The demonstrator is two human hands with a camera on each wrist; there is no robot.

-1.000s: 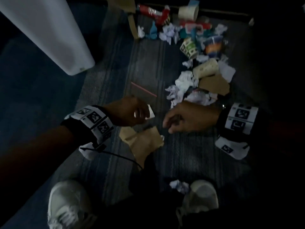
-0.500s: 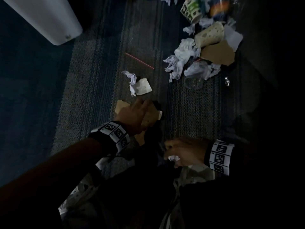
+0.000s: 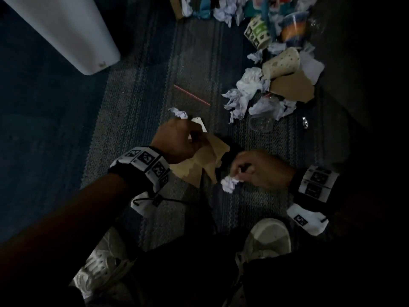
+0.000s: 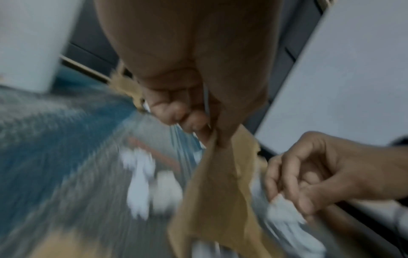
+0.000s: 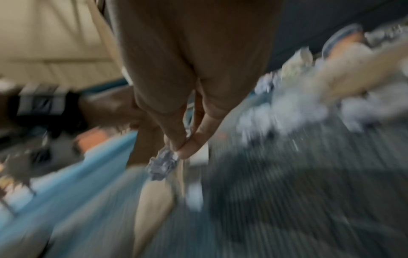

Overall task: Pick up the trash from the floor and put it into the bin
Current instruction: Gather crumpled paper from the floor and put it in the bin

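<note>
Floor: dim striped grey-blue carpet [image 3: 141, 103], litter scattered on it.
Crumpled paper ball [image 3: 229, 183]: white, pinched at the fingertips of the right hand [image 3: 261, 169], held off the carpet (wrist view blurred).
Brown paper piece [image 3: 199, 160]: torn, gripped by the left hand [image 3: 177, 140], hanging just beside the ball.
Trash pile [image 3: 265, 89]: cups, tissue, cardboard, farther off.
Red straw [image 3: 191, 95]: lying alone.
Bin [image 3: 66, 32]: white, well apart, far left.

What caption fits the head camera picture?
Left hand grips brown paper; right hand pinches a crumpled white paper ball.
</note>
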